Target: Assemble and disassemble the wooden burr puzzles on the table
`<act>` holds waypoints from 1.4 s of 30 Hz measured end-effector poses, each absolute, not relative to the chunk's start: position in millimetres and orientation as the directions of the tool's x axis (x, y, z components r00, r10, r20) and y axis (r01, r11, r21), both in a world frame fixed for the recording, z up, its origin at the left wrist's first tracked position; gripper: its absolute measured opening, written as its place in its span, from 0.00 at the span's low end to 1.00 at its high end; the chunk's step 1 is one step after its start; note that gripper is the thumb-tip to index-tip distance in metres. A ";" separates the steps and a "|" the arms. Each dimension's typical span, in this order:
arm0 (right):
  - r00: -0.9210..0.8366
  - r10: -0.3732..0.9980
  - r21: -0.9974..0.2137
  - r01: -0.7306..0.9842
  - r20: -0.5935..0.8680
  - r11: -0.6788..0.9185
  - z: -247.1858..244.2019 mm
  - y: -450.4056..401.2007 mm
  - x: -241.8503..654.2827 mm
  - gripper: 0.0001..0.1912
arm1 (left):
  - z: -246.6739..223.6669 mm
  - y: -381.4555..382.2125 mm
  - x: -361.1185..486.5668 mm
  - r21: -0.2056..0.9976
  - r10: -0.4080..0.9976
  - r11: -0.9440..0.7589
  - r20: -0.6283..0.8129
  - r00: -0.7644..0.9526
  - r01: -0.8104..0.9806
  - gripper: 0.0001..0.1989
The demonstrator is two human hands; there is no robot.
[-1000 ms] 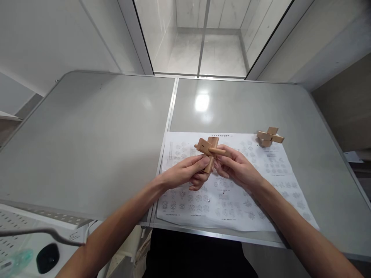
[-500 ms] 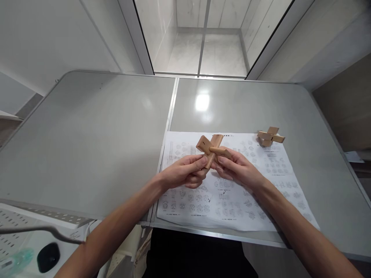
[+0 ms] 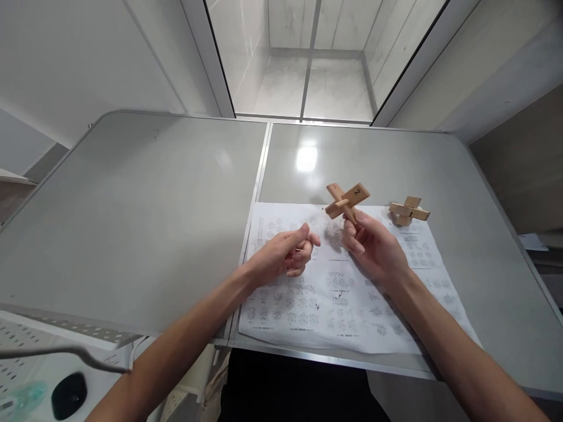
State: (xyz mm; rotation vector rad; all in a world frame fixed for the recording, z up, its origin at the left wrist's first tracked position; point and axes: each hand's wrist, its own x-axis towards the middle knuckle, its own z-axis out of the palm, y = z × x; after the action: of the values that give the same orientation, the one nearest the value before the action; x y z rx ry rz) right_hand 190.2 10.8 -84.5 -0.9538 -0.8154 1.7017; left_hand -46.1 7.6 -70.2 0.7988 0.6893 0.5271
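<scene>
My right hand (image 3: 373,243) pinches one arm of a wooden interlocking puzzle (image 3: 347,199) between thumb and fingers, holding it up over the far edge of the printed sheet. The puzzle is made of crossed wooden bars, and a dark "2" is marked on the bar facing up. To its left, my left hand (image 3: 285,252) hovers over the paper with nothing in it, its fingers loosely curled and the thumb apart. A second crossed wooden puzzle (image 3: 409,211) rests on the sheet's far right corner, untouched.
The white sheet (image 3: 303,334), printed with rows of small diagrams, lies on the grey folding table (image 3: 153,223). A metal seam (image 3: 261,161) divides the tabletop. At lower left are a black mouse-like object (image 3: 69,395) and a grey cable (image 3: 65,350). A glass panel stands beyond the table.
My left hand has let go of the puzzle and stays at left. My right hand has lifted the puzzle away and to the right, turning it so the "2" shows.
</scene>
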 end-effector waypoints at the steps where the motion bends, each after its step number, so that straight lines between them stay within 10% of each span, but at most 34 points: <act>1: -0.170 0.962 -0.852 -0.448 -0.216 -0.270 -85.3 13.2 192.4 0.11 | -69.8 6.9 -46.2 0.796 0.669 0.581 -0.351 0.655 -0.168 0.24; 12: 0.040 0.979 -0.813 -0.565 -0.201 -0.143 -93.4 26.1 209.1 0.15 | -65.3 5.6 -47.8 0.795 0.695 0.576 -0.355 0.625 -0.189 0.17; 23: -0.278 0.899 -0.666 -0.605 -0.338 -0.438 -90.7 21.8 197.3 0.14 | -65.5 7.0 -47.9 0.775 0.712 0.592 -0.374 0.595 -0.221 0.14; 42: -0.302 0.884 -0.672 -0.575 -0.356 -0.467 -92.7 23.1 192.0 0.12 | -65.8 13.8 -45.6 0.665 0.717 0.672 -0.476 0.509 -0.325 0.12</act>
State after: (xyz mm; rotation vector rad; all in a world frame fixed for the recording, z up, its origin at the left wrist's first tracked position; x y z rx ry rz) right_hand 192.0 23.1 -92.7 -0.8792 -0.5279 1.9062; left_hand -45.6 13.8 -65.8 0.5419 0.8131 0.6660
